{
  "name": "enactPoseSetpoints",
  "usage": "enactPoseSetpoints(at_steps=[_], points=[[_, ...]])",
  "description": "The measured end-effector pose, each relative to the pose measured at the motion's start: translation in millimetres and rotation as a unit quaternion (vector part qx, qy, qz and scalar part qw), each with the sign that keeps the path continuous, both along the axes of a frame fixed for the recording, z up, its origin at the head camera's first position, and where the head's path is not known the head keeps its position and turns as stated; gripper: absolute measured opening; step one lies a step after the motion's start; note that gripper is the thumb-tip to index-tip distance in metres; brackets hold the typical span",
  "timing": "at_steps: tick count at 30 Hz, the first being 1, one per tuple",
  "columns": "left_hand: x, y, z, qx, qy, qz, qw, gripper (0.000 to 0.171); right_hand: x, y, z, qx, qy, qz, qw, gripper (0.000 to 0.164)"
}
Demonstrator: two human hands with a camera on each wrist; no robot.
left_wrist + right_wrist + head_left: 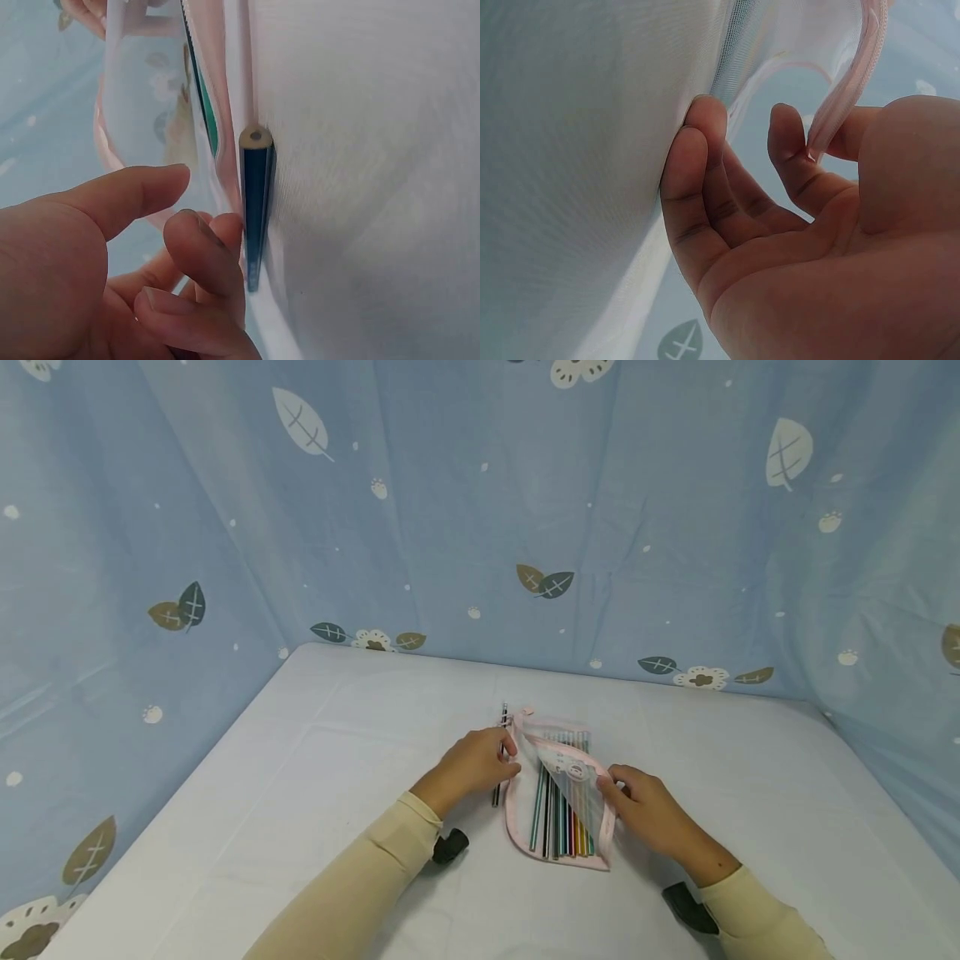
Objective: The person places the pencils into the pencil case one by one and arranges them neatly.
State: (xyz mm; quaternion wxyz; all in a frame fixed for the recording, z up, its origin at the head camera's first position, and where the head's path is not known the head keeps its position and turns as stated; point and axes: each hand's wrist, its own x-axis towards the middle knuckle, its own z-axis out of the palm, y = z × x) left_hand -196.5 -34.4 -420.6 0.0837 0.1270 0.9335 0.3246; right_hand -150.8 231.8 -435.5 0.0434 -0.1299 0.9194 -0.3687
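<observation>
A see-through mesh pouch with pink zipped edging lies on the white table, its front flap folded partly back. Inside is a row of several coloured pencils. My right hand pinches the flap's pink edge between thumb and index finger; its other fingertips rest at the white table surface. My left hand is at the pouch's left edge, fingers loosely bent, thumb and index apart, with nothing gripped. Close by its fingertips, a dark blue pencil lies outside the pouch, along its left side.
The white tabletop stretches around the pouch. A blue leaf-patterned curtain stands along the back and both sides. Black pieces show beneath each wrist.
</observation>
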Motion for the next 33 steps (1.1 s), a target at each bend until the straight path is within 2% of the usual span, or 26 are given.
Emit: enactPoseSetpoints(at_steps=[9,16,28,33], points=[[-2.6,-4.6,1.2,-0.008,0.004,0.017,0.9998,0.015,0.5,0.7,0.0,0.000,0.004,0.002,1.000,0.023],[-2.8,-6.8,-1.3,-0.026,0.005,0.021,0.9994,0.019,0.0,1.5,-1.0,-0.002,-0.004,0.001,1.000,0.027],[-4.5,-9.3,-1.9,-0.027,-0.006,0.017,0.9995,0.020,-0.7,2.0,-1.3,-0.005,-0.001,0.005,1.000,0.030],[-4.9,-11.4,-2.0,-0.046,-0.007,0.026,0.9986,0.019,-0.8,0.9,-2.2,-0.002,-0.001,0.004,1.000,0.029]])
